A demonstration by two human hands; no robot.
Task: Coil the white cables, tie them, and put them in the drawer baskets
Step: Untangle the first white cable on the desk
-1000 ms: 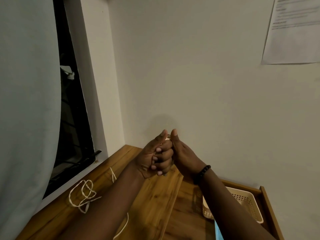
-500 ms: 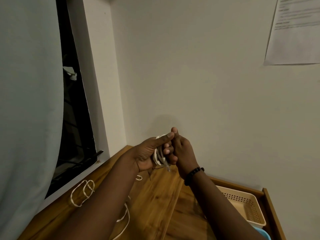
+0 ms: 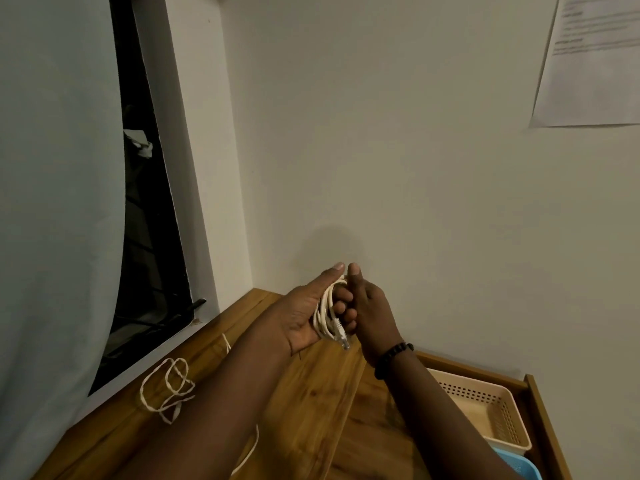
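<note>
- Head view, hands: the left hand and the right hand meet at lower centre of the frame, raised above the table. The left hand's fingers are curled round the coiled white cable, thumb extended upward. The right hand's fingers are curled onto the same coil from the right side, thumb raised beside the left thumb.
- A clear plug hangs from the coil's lower end.
- Edges and room: the wall meets the table directly behind the hands. The open drawer occupies the lower right, its wooden rim just right of the right forearm.
- In the drawer: a beige perforated basket; a blue basket at the bottom edge.
- A loose string lies on the table at lower left, near the window sill.
- Writing: a paper sheet on the wall, upper right; its text is too blurred to read.
- Surface and room: wood-grain table, plain pale wall, dark window and pale curtain at left.
</note>
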